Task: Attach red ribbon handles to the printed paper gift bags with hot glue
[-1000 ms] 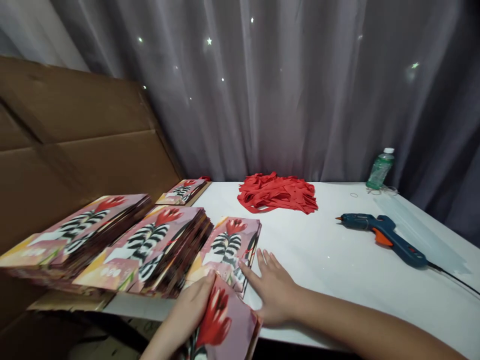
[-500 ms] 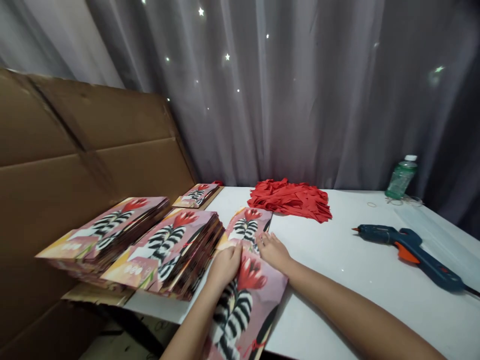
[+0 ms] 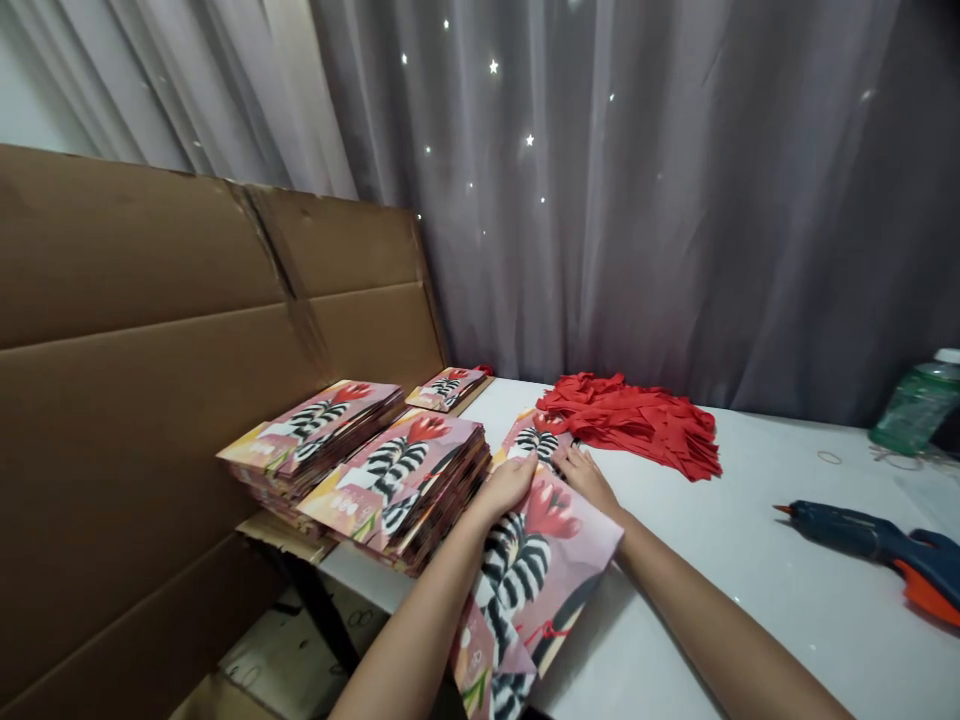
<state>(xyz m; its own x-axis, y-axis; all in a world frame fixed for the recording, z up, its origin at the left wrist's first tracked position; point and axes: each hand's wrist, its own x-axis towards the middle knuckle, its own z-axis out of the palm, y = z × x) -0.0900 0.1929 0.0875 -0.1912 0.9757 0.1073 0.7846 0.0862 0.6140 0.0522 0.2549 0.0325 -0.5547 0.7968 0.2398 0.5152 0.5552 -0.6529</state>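
Bag in hand: printed paper bag (image 3: 544,570) lies flat at the near table (image 3: 750,600) edge, overhanging it.
Left hand (image 3: 510,485): we see it open, palm pressing the bag's far end.
Right hand (image 3: 589,475): open, fingers flat beside it.
Finished work: we judge the two tall bag stacks (image 3: 390,475) done.
Remaining: red ribbon pile (image 3: 637,420) and glue gun (image 3: 877,545) lie untouched.

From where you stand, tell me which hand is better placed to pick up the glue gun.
Right, probably. The glue gun lies on the table's right side, with bare tabletop between it and the right hand. The left hand rests on the flat printed bag beside the stacks, farther away.
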